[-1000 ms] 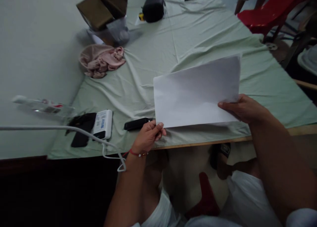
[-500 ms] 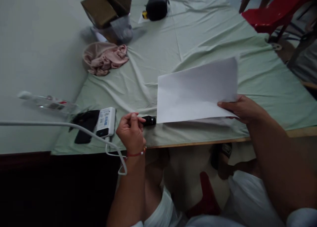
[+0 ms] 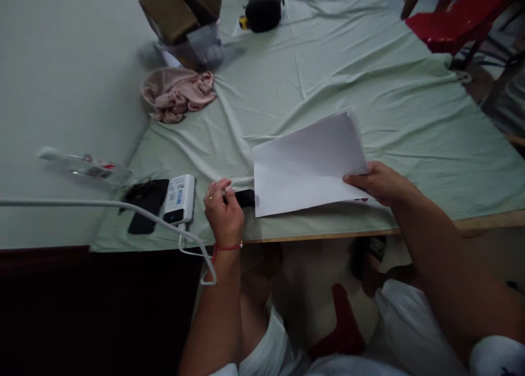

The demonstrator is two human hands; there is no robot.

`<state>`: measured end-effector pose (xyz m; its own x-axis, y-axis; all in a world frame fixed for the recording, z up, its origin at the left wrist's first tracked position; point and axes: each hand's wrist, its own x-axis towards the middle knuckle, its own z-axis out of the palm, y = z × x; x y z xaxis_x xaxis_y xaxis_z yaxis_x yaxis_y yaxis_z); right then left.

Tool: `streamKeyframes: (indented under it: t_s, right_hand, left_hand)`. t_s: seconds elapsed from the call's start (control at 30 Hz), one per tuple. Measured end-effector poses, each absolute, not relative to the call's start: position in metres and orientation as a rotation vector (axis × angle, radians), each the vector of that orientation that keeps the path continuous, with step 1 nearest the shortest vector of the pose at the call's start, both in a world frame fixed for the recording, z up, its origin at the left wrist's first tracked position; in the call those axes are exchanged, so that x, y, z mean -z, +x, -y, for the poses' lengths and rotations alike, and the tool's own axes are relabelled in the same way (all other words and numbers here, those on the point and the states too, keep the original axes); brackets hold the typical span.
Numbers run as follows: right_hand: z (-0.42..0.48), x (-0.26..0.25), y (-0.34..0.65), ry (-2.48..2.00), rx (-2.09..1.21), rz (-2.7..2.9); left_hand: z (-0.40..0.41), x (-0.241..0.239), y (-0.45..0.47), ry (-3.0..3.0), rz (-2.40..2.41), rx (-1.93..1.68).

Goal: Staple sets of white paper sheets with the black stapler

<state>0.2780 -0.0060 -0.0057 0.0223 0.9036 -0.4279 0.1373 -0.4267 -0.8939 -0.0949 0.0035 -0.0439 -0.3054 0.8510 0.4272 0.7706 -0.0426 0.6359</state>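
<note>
My left hand [image 3: 223,209] is closed around the near end of a small black stapler [image 3: 245,198], low over the table's front edge. The stapler's far end meets the left edge of several white paper sheets [image 3: 307,165]; whether the paper lies between its jaws is hidden. With the thumb on top and the fingers underneath, my right hand [image 3: 379,183] grips the sheets at their right side. The sheets are tilted, and their upper right edges are slightly fanned.
Left of my left hand are a white power bank [image 3: 180,198] with a cable [image 3: 192,239], a dark phone [image 3: 150,206] and a clear bottle [image 3: 90,168]. Farther back lie a pink cloth [image 3: 180,97], a cardboard box [image 3: 170,15] and a black case [image 3: 264,9]. A red chair [image 3: 455,23] stands right.
My right hand has moved left and slightly down with the sheets, bringing their left edge against the stapler. My left hand has turned and shifted slightly right and up.
</note>
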Motion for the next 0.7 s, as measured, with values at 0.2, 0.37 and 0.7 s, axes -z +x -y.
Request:
streamKeyframes:
  t_s: [0.2,0.37,0.7]
  right_hand:
    - [0.004,-0.002,0.267,-1.677,-1.430,1.040]
    - [0.003,-0.003,0.264,-1.684,-1.400,1.011]
    - [0.000,0.006,0.266,-1.579,-1.292,1.049]
  left_hand:
    - [-0.002,0.047,-0.087,1.778,-2.255,-0.821]
    - [0.003,0.038,-0.089,1.976,-2.127,-0.527]
    - [0.002,0.023,-0.079,2.010,-2.147,-0.374]
